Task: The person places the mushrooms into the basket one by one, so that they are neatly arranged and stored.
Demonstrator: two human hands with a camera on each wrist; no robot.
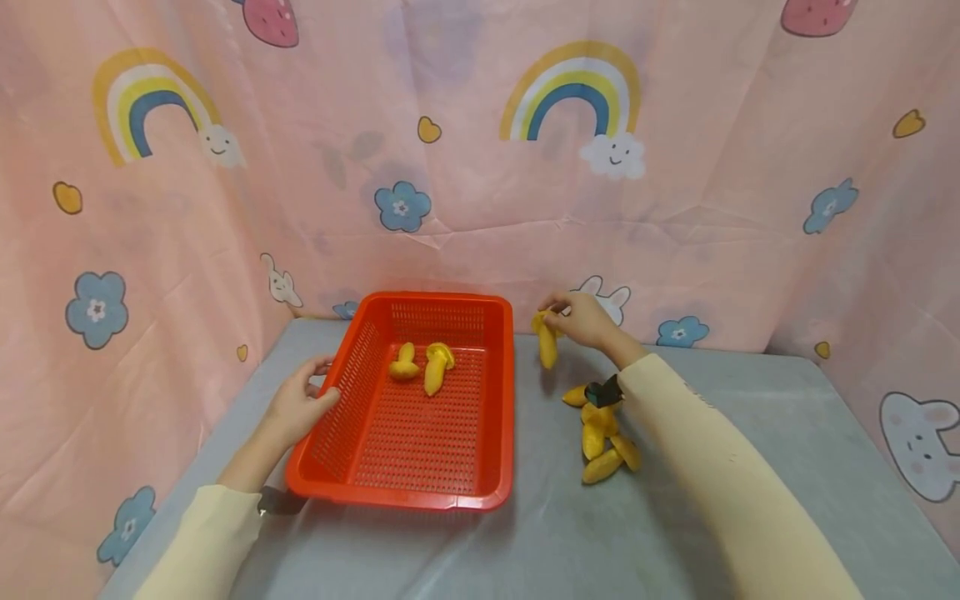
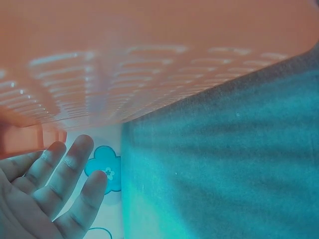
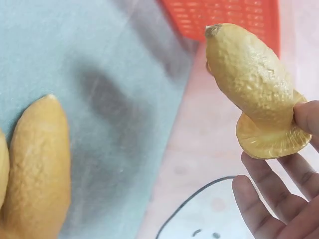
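A: Hands first, then. What do I have on the right?

B: I see the right hand (image 1: 588, 321) lifted above the desk, pinching a yellow rubbery toy mushroom (image 1: 546, 340) by its cap, stem hanging down, just beside the far right corner of the orange perforated plastic basket (image 1: 495, 433). On my right wrist feed the cap sits between the fingertips (image 3: 306, 117), the other fingers loose and straight below it.

A: And the left?

B: The left hand (image 1: 296, 408) rests against the basket's left wall, fingers relaxed and spread, thumb on the rim, gripping nothing. My left wrist view shows only the blurred orange wall and those straight fingers (image 2: 65, 172).

A: Around them?

B: Two more yellow mushrooms (image 1: 422, 365) lie inside the basket near its far end. A small heap of the same yellow mushrooms (image 1: 603, 442) lies on the grey cloth-covered desk (image 1: 675, 525) under the right forearm. A pink curtain printed with rainbows and flowers (image 1: 480, 167) closes in the back and sides.
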